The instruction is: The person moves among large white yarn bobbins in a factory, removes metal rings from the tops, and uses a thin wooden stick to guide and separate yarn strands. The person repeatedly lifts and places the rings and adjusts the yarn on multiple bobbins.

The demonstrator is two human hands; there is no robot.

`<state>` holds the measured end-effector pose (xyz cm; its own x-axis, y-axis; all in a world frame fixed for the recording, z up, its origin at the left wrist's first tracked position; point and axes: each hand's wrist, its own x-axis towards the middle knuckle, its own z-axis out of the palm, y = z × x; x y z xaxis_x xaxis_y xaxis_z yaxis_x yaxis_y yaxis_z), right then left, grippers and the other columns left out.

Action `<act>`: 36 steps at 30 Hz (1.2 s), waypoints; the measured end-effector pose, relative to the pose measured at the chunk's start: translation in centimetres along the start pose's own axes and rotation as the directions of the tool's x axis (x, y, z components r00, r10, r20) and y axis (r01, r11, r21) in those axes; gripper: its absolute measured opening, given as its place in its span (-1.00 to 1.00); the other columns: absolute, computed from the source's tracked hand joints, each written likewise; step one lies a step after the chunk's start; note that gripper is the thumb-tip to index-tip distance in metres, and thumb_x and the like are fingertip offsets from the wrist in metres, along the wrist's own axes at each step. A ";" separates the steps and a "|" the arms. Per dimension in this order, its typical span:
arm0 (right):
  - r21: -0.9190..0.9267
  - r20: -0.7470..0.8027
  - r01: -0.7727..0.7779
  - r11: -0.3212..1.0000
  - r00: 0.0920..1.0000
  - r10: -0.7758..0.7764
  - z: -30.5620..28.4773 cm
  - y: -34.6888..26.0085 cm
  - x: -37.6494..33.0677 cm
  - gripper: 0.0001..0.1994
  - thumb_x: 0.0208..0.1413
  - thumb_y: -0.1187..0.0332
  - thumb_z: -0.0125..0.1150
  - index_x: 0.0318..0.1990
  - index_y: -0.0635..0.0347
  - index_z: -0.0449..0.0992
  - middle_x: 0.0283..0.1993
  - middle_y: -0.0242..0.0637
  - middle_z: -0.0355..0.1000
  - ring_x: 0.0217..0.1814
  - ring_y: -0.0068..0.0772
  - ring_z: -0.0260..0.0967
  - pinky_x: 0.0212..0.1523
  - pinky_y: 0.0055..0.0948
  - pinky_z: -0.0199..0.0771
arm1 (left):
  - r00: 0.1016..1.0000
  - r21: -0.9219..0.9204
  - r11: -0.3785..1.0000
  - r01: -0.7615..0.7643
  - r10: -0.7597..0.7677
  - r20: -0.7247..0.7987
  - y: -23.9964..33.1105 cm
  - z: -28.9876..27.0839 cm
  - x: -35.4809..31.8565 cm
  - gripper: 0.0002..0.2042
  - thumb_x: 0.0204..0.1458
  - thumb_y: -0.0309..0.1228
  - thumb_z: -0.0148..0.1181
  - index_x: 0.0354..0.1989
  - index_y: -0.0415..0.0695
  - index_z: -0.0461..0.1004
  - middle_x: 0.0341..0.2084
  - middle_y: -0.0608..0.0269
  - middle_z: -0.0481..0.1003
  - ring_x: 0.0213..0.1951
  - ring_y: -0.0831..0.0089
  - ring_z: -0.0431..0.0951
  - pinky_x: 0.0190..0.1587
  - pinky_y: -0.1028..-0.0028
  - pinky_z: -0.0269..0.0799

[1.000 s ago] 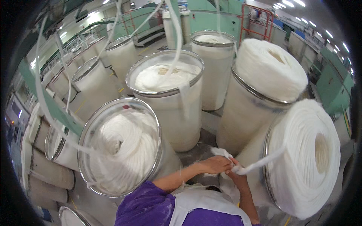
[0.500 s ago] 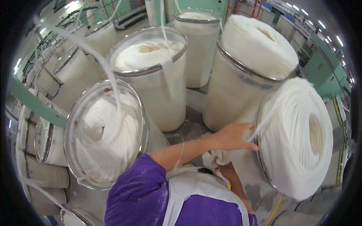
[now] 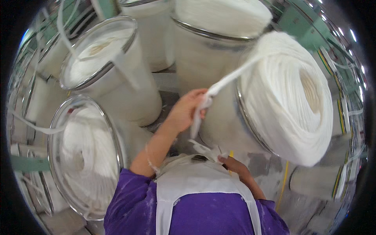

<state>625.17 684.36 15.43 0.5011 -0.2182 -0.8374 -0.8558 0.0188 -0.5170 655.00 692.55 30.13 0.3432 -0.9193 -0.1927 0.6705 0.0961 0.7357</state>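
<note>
Left of the coil (image 3: 274,102), the left hand (image 3: 187,111) pinches its strand (image 3: 231,79), probably drawing it; next needs gentle tension. Right hand (image 3: 235,165): cannot tell.

Cans on three sides of the left hand (image 3: 188,111) and its grip on the strand (image 3: 233,76).
Right of the grip sits the near coil (image 3: 276,98), topping the near can (image 3: 221,123) — the strand runs from it to the hand, its tail hanging below. Beyond the grip stands the far can (image 3: 203,58), the far coil (image 3: 225,15) rising above its rim. Leftward are two filled cans, one farther off (image 3: 135,94), one nearer the body (image 3: 117,149). Below and rightward is the right hand (image 3: 235,165), beside loose fibre (image 3: 207,149) before the apron (image 3: 196,180).
</note>
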 end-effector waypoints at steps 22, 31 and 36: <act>-0.371 -0.156 -0.009 0.928 0.986 -0.053 1.4 5.2 0.8 -0.58 0.20 0.15 -0.08 0.09 0.21 0.39 0.13 -0.15 0.38 0.20 -0.04 0.27 0.20 -0.12 0.22 | -0.028 0.756 0.654 0.035 0.757 -0.653 8.5 -24.5 10.3 -0.25 -0.18 -0.25 0.40 0.16 -0.33 0.16 0.01 -0.18 0.36 0.08 0.00 0.35 0.12 0.21 0.24; -0.387 -0.240 -0.146 0.910 0.969 0.053 0.9 7.2 0.1 -0.57 0.17 0.12 -0.05 0.05 0.23 0.42 0.08 -0.09 0.41 0.16 0.01 0.29 0.17 -0.09 0.24 | 0.679 0.173 0.841 -0.512 0.520 -0.519 5.7 -20.0 10.4 -0.68 0.16 -0.19 0.07 -0.16 -0.24 0.43 -0.37 0.18 0.48 -0.31 0.37 0.47 -0.17 0.36 0.39; -0.698 -0.204 -0.253 0.670 0.967 0.153 0.5 6.0 -4.8 -0.55 0.11 0.05 0.02 -0.03 0.23 0.46 -0.04 -0.06 0.47 0.07 0.05 0.36 0.07 -0.02 0.31 | 0.710 -0.066 0.755 -0.652 0.578 -0.403 1.0 -18.3 5.6 -0.74 0.26 -0.23 -0.15 -0.27 -0.16 0.37 -0.46 0.21 0.42 -0.33 0.35 0.42 -0.18 0.34 0.37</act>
<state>617.64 686.03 16.27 0.3279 -0.4069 -0.8526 -0.7897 -0.6134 -0.0110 669.65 694.52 17.89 0.8960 -0.4433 0.0267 0.3261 0.6975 0.6380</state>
